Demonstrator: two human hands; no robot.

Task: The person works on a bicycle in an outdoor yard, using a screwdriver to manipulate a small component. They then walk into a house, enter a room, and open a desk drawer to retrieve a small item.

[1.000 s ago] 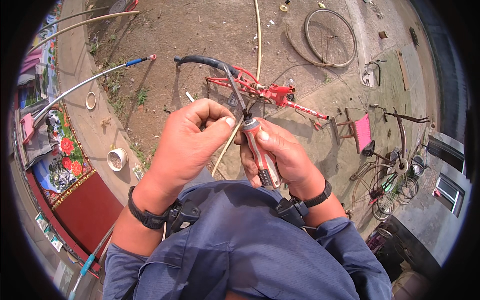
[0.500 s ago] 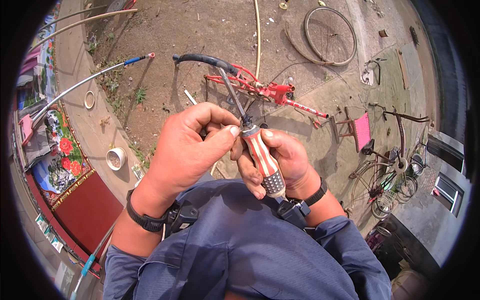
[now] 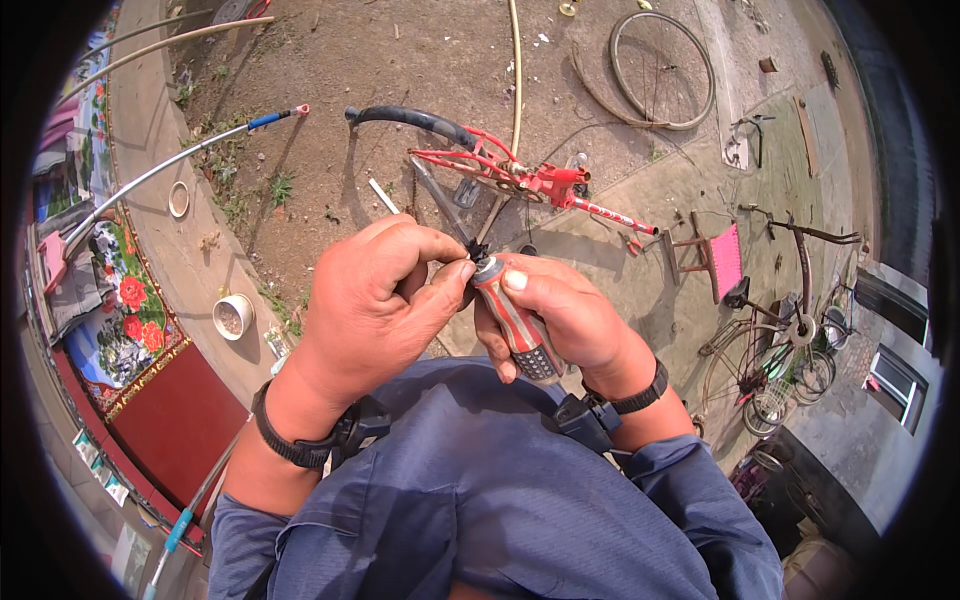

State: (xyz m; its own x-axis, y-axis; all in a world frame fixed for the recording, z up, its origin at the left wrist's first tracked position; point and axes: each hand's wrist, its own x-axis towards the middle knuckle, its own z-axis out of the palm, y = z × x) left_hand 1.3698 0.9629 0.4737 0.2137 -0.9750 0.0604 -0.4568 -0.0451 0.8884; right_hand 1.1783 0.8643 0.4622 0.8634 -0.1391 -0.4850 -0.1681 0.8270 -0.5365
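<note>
In front of my lap, my right hand (image 3: pixel 553 308) is wrapped round the handle of a screwdriver (image 3: pixel 521 333), striped red and whitish with a dark dotted band near its butt. Its metal shank points up and to the left. A small black ragged bit (image 3: pixel 478 249) sits where the shank meets the handle. Beside that bit, my left hand (image 3: pixel 385 300) has thumb and forefinger pinched together at the shank's base. What the pinch holds, if anything, is hidden by the fingertips.
Beyond my hands a red bicycle frame (image 3: pixel 555 185) with a black mudguard (image 3: pixel 415 120) lies on the ground. A bare wheel (image 3: pixel 660 70) is farther off. To the right stand a pink-seated stool (image 3: pixel 723 262) and an old bicycle (image 3: pixel 765 350). A white pot (image 3: pixel 233 317) is at left.
The screwdriver has tilted further left, its shank leaning lower. My right thumb has slid over the top of the handle. The left fingertips still pinch close to the shank's base.
</note>
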